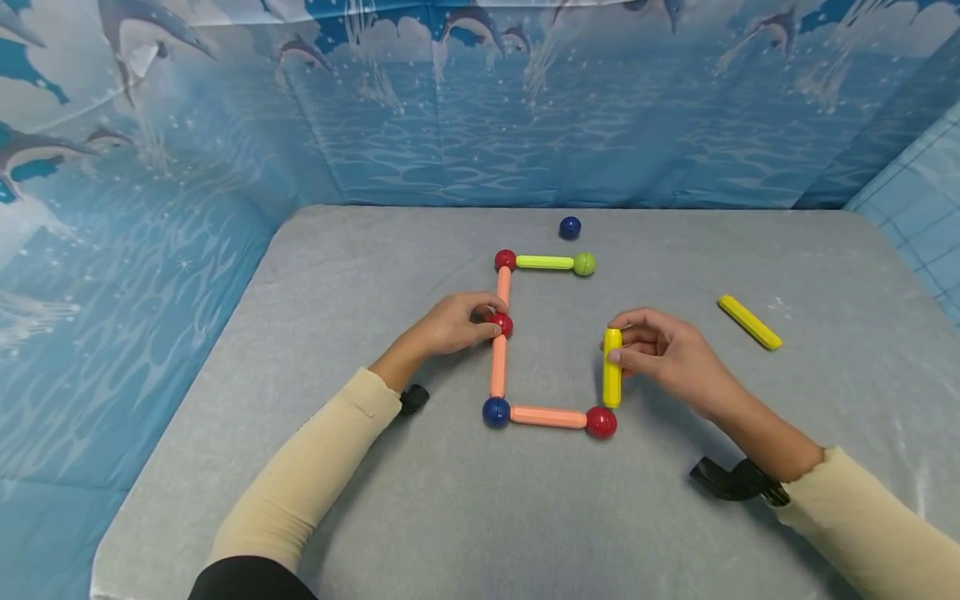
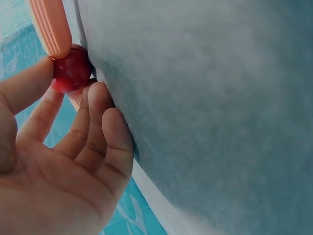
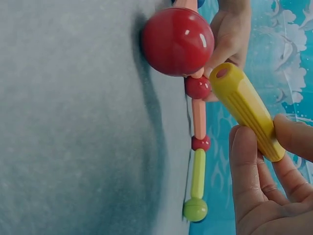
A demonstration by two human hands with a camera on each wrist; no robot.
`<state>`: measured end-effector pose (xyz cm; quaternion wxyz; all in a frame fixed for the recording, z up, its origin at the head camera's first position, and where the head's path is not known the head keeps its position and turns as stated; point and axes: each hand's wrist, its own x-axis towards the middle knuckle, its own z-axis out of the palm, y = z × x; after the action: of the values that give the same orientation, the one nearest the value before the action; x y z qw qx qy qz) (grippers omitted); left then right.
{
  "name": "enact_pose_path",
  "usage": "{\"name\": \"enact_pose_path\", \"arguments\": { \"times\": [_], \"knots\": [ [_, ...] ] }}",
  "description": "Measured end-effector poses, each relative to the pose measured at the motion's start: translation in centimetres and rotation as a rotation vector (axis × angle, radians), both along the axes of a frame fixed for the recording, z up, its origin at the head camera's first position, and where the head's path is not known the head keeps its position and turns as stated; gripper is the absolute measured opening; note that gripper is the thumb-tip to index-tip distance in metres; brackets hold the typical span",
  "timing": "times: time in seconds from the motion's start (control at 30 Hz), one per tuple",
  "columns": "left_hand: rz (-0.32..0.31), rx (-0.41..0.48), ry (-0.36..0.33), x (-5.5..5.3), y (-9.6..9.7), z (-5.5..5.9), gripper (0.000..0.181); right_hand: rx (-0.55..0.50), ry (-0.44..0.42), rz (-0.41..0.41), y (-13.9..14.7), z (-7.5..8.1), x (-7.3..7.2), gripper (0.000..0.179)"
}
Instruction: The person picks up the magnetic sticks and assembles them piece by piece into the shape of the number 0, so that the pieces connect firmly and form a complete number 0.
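My left hand [image 1: 459, 322] pinches the middle red ball [image 1: 502, 325] between thumb and fingers; in the left wrist view an orange rod [image 2: 51, 27] meets that red ball [image 2: 72, 71]. In my right hand [image 1: 667, 354], a yellow rod [image 1: 612, 368] is held between thumb and fingertips. Its lower end is close to the corner red ball [image 1: 602, 422]; the right wrist view shows a gap between the yellow rod [image 3: 248, 110] and the large red ball [image 3: 178, 41]. Orange rods link the balls, with a blue ball [image 1: 496, 412] at the lower left corner.
At the top of the chain, a red ball [image 1: 506, 261] joins a green rod [image 1: 545, 262] and a green ball [image 1: 584, 264]. A loose blue ball [image 1: 570, 227] lies near the table's back edge. Another yellow rod [image 1: 750, 322] lies at the right on the grey table [image 1: 360, 275].
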<state>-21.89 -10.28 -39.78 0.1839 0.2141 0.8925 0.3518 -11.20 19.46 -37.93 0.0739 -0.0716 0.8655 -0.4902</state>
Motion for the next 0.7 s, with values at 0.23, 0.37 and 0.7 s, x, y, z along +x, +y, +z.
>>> {"name": "enact_pose_path", "arguments": {
  "times": [0.23,0.37,0.7],
  "knots": [
    [0.006,-0.002,-0.006,0.05,0.04,0.09,0.029,0.006,-0.011,-0.001,-0.17,-0.25,0.03,0.038],
    [0.005,-0.003,-0.006,0.01,0.01,0.02,0.029,0.011,-0.015,0.002,-0.24,-0.26,-0.03,0.037],
    [0.008,-0.004,-0.011,0.02,-0.02,-0.03,0.03,0.016,-0.022,0.014,-0.27,-0.28,-0.09,0.036]
  ]
}}
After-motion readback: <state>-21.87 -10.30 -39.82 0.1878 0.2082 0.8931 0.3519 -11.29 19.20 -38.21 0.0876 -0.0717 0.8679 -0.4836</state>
